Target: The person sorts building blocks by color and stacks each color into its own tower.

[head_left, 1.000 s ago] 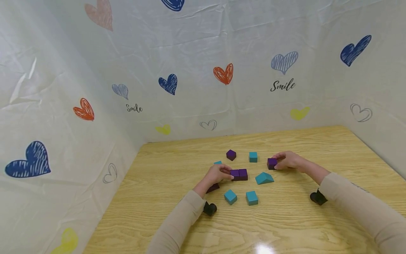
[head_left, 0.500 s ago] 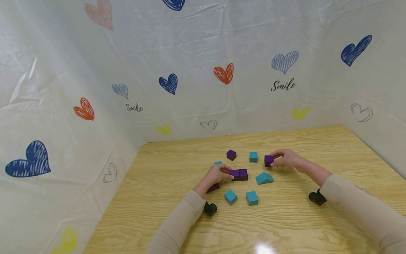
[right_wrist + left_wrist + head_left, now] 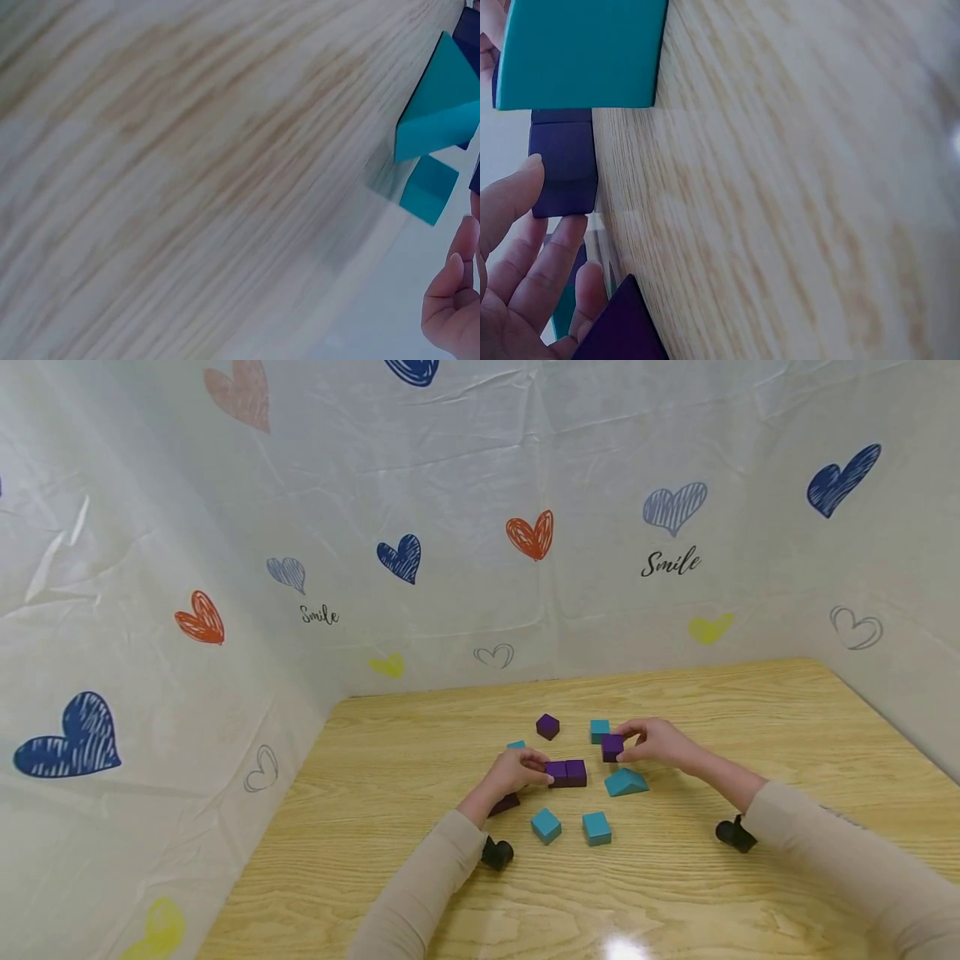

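Two purple cubes stand side by side mid-table in the head view. My left hand [image 3: 516, 772] pinches the left purple cube [image 3: 556, 773] with thumb and fingertips; the second purple cube [image 3: 576, 772] touches its right side. Up and to the right, my right hand [image 3: 662, 745] grips another purple cube [image 3: 612, 747] between thumb and fingers, just in front of a teal cube [image 3: 600, 729]. A teal triangular block [image 3: 626, 782] lies below that hand. In the left wrist view, the thumb presses the near face of the purple cube [image 3: 564, 161].
A purple pentagon-shaped block [image 3: 547, 727] lies at the back. Two teal blocks, one turned [image 3: 546, 826] and one straighter [image 3: 597, 828], lie nearer. Partly hidden by the left hand are a dark purple block [image 3: 506, 804] and a teal block [image 3: 516, 745]. Patterned sheeting [image 3: 450, 610] rises behind the table.
My right hand has carried its purple cube leftward, from right of the teal triangular block to in front of the back teal cube. The left hand has stayed on its cube.
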{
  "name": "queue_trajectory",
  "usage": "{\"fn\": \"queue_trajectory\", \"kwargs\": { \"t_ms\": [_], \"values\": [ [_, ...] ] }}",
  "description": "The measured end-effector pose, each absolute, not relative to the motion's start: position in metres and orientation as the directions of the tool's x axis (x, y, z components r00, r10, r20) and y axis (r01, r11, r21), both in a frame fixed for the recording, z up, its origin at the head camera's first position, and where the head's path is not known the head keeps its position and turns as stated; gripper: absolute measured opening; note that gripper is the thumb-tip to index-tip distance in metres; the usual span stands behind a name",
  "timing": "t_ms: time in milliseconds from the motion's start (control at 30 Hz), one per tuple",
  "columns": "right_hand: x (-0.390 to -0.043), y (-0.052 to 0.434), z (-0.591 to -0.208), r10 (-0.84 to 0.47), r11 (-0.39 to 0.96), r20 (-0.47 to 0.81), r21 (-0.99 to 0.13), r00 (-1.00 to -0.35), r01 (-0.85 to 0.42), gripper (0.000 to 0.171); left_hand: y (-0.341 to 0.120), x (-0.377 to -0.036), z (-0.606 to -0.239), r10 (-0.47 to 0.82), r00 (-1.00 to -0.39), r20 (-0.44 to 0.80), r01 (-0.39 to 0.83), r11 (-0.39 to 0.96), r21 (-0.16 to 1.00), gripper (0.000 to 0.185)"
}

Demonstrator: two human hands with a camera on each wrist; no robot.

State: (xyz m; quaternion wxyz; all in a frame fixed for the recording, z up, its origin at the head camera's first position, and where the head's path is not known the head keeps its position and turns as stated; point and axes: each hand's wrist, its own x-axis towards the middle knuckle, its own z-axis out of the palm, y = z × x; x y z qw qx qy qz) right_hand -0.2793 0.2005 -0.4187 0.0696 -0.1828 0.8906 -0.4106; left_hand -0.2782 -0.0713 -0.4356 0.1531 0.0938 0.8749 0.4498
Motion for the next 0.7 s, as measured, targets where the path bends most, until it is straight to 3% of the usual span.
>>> {"fn": "queue_trajectory", "kwargs": {
  "t_ms": [700],
  "values": [
    [-0.278, 0.158, -0.423, -0.448, 0.582, 0.060, -0.737, -0.892, -0.342, 0.037, -0.072, -0.278, -0.436, 0.311, -0.932, -0.186, 0.030, 0.577, 0.816, 0.031]
  ]
}}
